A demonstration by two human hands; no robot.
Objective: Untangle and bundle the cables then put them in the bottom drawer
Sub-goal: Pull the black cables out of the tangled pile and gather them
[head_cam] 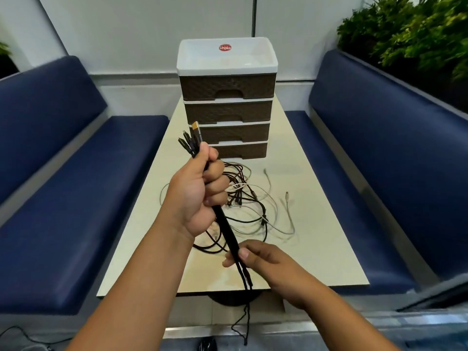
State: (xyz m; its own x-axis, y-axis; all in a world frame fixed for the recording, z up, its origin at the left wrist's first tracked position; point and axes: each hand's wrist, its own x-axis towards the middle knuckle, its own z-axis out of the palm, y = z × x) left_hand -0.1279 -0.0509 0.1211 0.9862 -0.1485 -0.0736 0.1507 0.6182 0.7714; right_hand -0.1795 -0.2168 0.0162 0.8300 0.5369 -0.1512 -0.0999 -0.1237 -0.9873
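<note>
My left hand [198, 192] is raised above the table, fisted around a black cable bundle [228, 229] whose plugs stick up above the fist, one of them gold-tipped. Lower down, my right hand [255, 257] pinches the same black cables near the table's front edge; their loose ends hang below the edge. A tangle of black and white cables [253, 206] lies on the table behind my hands. The drawer unit [226, 97] stands at the table's far end, brown drawers all shut, the bottom drawer [241, 150] partly hidden by my left hand.
The narrow cream table [316, 249] runs between two blue benches, one at the left [63, 198] and one at the right [379, 173]. Green plants [410, 34] stand behind the right bench. A white cable end [287, 196] lies apart to the right.
</note>
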